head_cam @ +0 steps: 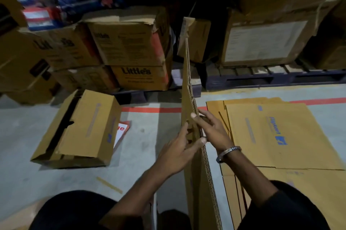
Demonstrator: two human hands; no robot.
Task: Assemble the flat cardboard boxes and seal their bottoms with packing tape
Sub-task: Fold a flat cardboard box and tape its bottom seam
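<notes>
A flat cardboard box [189, 79] stands on edge in front of me, its corrugated edge facing the camera. My left hand [177, 151] grips it from the left side, thumb over the edge. My right hand [211, 130], a metal bracelet on its wrist, grips the same edge from the right. An assembled brown box [88, 128] lies on its side on the floor to the left. A stack of flat brown boxes [277, 134] with blue print lies on the floor to the right. No packing tape is visible.
Stacked printed cartons [131, 51] on a dark pallet [262, 78] fill the back. Red floor tape [149, 109] runs across the grey floor. A red-and-white card [121, 132] pokes from under the assembled box. A thin yellowish strip [108, 184] lies near my knee.
</notes>
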